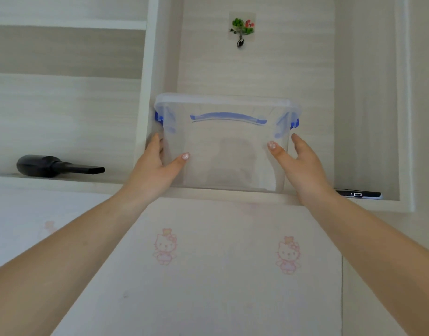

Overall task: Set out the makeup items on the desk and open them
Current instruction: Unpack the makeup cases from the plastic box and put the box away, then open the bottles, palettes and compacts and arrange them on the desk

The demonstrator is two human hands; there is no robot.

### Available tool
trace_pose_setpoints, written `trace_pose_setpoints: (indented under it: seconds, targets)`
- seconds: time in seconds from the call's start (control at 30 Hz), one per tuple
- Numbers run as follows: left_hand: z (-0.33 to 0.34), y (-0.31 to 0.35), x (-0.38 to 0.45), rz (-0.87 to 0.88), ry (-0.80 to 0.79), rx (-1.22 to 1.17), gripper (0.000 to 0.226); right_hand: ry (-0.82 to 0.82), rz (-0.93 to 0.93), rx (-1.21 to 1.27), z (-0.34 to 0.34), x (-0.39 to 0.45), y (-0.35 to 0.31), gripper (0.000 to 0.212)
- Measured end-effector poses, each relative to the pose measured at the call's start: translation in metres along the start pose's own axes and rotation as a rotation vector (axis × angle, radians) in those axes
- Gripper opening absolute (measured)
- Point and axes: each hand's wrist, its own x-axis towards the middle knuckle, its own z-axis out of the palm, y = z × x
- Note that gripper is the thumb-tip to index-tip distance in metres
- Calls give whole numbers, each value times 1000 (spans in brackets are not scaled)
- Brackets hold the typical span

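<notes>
Task barely begun, by look of it: no makeup items out, nothing opened. Clear plastic box [224, 144] sits in shelf niche, lid on, blue side latches seemingly closed, blue handle flat under lid. Contents hazy; cannot tell what's inside. Left hand [155, 168] clasps box's left side, thumb across front. Right hand [299, 163] clasps right side likewise. Black dryer [56, 166] well left of box; phone [359, 194] just right. Left to do: lift box to desk, unlatch, set out, open items.

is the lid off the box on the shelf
No, the lid sits on top of the clear box, with the blue latches down at both ends.
</notes>
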Motion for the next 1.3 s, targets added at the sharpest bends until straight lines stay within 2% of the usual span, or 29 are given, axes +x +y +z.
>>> trace_pose_setpoints:
  seconds: [0.1, 0.2, 0.27, 0.4, 0.6, 0.8, 1.03, 1.3]
  targets:
    - [-2, 6, -27, 31, 1, -29, 52, 136, -46, 87, -1, -19, -3, 69]
    - [-10, 3, -55, 34, 53, -54, 72, 123, -195, 241, 6, -47, -6, 55]
    - [-20, 4, -73, 44, 59, -25, 65, 76, -299, 276, 14, -68, -6, 49]
    - [-42, 6, -110, -18, -81, 55, 36, -73, -384, 264, 39, -111, -14, 45]
    - [-99, -16, -158, -161, -183, 73, 27, -279, -259, 205, 88, -166, -20, 45]
    - [-185, -68, -203, -328, -217, 26, 26, -316, -115, 84, 166, -228, -29, 39]
    - [-266, -122, -242, -465, -300, 9, 23, -393, 32, 39, 244, -292, -42, 52]
    - [-299, -182, -315, -654, -286, -31, 22, -582, 261, 17, 294, -380, -14, 55]
